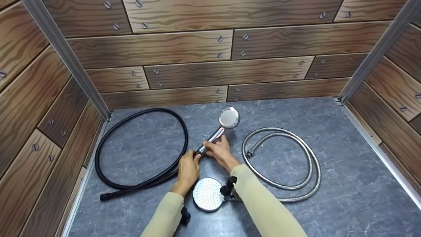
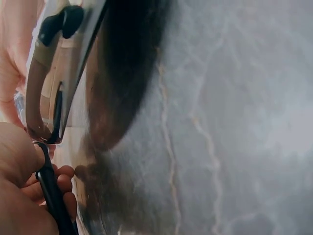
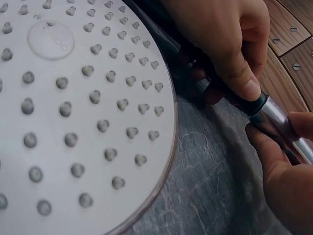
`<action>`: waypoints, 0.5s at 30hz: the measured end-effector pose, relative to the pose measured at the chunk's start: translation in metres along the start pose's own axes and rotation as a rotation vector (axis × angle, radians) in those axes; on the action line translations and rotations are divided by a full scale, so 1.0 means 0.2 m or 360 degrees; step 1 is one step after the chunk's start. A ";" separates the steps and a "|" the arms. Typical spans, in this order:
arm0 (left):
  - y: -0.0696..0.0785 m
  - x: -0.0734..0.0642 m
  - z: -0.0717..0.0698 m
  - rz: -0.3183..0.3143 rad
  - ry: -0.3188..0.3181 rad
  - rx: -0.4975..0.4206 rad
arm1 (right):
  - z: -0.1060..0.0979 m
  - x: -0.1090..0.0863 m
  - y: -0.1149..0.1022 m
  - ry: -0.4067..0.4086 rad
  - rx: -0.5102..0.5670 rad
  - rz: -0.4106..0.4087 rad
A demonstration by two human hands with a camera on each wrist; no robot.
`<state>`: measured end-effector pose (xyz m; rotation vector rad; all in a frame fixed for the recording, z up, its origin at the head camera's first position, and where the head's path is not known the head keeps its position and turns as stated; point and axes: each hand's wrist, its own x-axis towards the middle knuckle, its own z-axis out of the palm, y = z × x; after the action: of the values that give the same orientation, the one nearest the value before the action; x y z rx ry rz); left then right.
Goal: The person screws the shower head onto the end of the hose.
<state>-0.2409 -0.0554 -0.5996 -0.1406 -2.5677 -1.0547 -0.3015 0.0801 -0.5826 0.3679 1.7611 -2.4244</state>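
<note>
A chrome handheld shower head [image 1: 229,118] points up and away, its handle held by my right hand [image 1: 219,152] between thumb and fingers. My left hand [image 1: 188,168] pinches the end of a black shower hose [image 1: 186,131] at the base of that handle. In the right wrist view the hose's dark end fitting [image 3: 257,105] meets the chrome handle [image 3: 279,122]; whether it is threaded on cannot be seen. The rest of the hose loops on the left, its other end fitting [image 1: 105,197] lying loose.
A second shower head [image 1: 208,194] with a round white face lies just below my hands, its handle partly under the right sleeve. A coiled silver metal hose [image 1: 317,171] lies on the right of the grey marbled tabletop [image 1: 355,171]. Wood-patterned walls [image 1: 197,46] enclose the back and sides.
</note>
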 end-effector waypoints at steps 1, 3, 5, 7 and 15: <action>0.00 0.00 0.00 -0.0009 0.0006 -0.0005 | 0.00 0.00 0.00 0.0004 -0.0005 0.0001; 0.00 0.00 0.00 -0.0020 0.0017 -0.0015 | 0.00 0.00 0.00 0.0009 -0.0003 0.0004; 0.00 0.00 0.00 -0.0016 0.0034 -0.0021 | 0.00 0.00 0.00 0.0011 0.0003 0.0007; 0.00 0.00 0.00 -0.0009 0.0051 -0.0026 | 0.00 0.00 0.01 0.0010 0.0013 0.0008; 0.00 -0.01 0.01 0.0000 0.0100 -0.0054 | 0.01 -0.01 0.01 0.0027 0.0017 0.0022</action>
<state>-0.2399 -0.0532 -0.6022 -0.1142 -2.4949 -1.0861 -0.3003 0.0787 -0.5830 0.4014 1.7474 -2.4289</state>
